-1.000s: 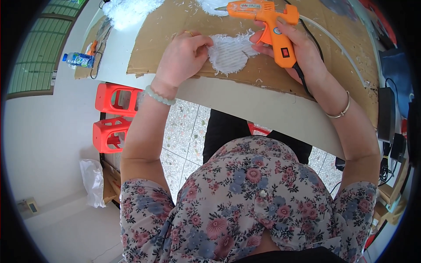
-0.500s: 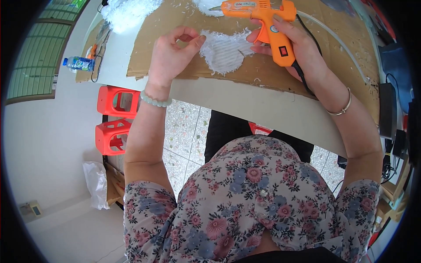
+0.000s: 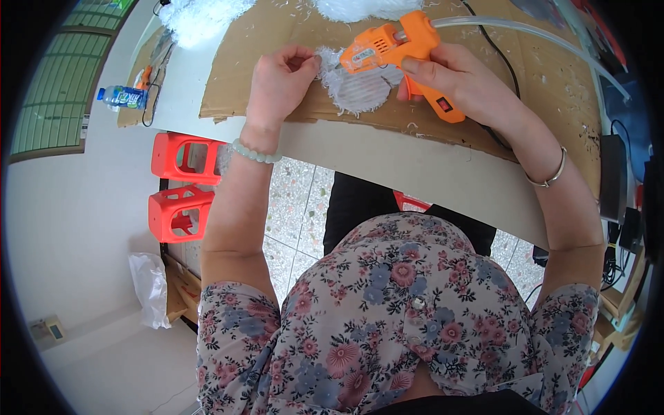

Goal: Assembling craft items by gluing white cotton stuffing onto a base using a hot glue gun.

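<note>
An orange glue gun (image 3: 420, 48) is gripped in my right hand (image 3: 467, 79), fingers wrapped around its handle. Its tip points left and down, over the upper left part of a white shaggy fabric piece (image 3: 360, 95). That piece lies on brown cardboard, ribbed in its middle and fringed at the edge. My left hand (image 3: 282, 86) is closed in a pinch at the piece's left edge, holding the fringe there. From the gun's back end a long clear glue stick (image 3: 498, 24) runs off to the right.
Fluffy white material (image 3: 204, 21) is heaped at the far left, with another white piece (image 3: 366, 7) at the back. Cardboard (image 3: 242, 76) covers the tabletop. A bottle (image 3: 124, 97) lies on the left; red stools (image 3: 181, 213) stand below. The gun's black cord (image 3: 499, 55) crosses the cardboard.
My right hand has brought the glue gun down and tilted its tip onto the fabric piece's upper left. My left hand has shifted slightly right, its fingers drawn closer together.
</note>
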Demonstrator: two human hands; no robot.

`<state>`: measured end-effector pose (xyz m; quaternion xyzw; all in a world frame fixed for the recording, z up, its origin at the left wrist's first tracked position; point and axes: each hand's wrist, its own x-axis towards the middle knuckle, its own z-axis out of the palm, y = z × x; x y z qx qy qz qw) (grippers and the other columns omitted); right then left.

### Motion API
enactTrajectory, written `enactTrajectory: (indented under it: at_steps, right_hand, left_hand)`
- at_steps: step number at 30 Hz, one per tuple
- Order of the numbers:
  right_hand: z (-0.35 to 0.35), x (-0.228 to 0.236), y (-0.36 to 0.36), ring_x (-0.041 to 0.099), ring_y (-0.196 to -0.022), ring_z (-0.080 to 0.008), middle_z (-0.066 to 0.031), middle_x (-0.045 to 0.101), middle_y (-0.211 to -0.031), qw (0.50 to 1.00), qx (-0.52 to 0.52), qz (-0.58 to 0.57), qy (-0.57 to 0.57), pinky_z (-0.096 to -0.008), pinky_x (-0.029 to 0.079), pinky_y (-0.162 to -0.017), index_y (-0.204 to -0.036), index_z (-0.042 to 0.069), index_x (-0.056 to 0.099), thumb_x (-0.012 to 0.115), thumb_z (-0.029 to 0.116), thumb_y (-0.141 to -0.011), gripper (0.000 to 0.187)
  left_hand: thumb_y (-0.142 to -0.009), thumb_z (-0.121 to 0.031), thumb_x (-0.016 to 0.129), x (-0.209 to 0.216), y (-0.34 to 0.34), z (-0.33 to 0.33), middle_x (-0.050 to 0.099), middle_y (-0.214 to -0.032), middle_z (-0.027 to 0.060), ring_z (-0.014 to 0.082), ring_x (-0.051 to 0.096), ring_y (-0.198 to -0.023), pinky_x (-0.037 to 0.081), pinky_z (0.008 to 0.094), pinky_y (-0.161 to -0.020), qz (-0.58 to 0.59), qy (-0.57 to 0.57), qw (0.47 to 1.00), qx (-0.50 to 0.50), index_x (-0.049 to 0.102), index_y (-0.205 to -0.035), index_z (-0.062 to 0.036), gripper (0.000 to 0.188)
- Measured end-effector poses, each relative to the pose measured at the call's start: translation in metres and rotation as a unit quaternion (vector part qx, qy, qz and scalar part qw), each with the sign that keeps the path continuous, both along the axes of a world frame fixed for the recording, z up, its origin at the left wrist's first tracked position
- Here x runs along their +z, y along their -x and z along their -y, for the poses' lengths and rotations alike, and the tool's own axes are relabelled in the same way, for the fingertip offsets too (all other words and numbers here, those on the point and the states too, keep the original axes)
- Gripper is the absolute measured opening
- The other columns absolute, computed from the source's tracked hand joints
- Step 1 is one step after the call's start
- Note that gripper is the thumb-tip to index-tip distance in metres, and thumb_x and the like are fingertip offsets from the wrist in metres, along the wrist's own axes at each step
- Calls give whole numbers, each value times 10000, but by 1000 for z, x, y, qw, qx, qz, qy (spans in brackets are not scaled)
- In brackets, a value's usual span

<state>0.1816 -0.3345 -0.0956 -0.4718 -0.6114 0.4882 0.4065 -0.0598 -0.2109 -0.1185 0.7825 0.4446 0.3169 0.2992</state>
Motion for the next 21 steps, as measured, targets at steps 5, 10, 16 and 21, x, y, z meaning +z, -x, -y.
enactTrajectory:
  at_steps: [5,10,16,21]
  right_hand:
    - [-6,2,5,487,-710,-82,-28,632,-826,997,-3,81,-19,-240,396,-640,-964,-3,625,513,369,-943,388]
    - [-11,-6,10,432,-668,-84,-4,578,-765,996,-3,81,-25,-246,360,-600,-912,6,631,505,368,-949,386]
    - [-8,-4,13,421,-651,-85,4,541,-726,995,-21,94,-24,-244,355,-592,-898,6,623,499,364,-953,383]
    - [-8,0,11,418,-635,-88,0,543,-708,994,3,110,-25,-248,352,-577,-889,7,611,497,367,-952,382]
  left_hand:
    - [-854,-138,674,5,-2,4,637,-750,-2,44,542,-678,446,197,-615,-25,4,1000,-5,668,-931,19,175]
    - [-859,-145,672,4,0,5,642,-760,0,47,546,-691,450,201,-626,-25,10,999,-19,663,-948,21,188]
    - [-865,-152,667,2,1,4,647,-765,2,50,548,-696,452,205,-636,-18,0,999,-36,662,-955,16,191]
    - [-869,-147,659,4,0,6,647,-770,5,51,551,-706,456,206,-646,-22,6,999,-34,662,-957,18,187]
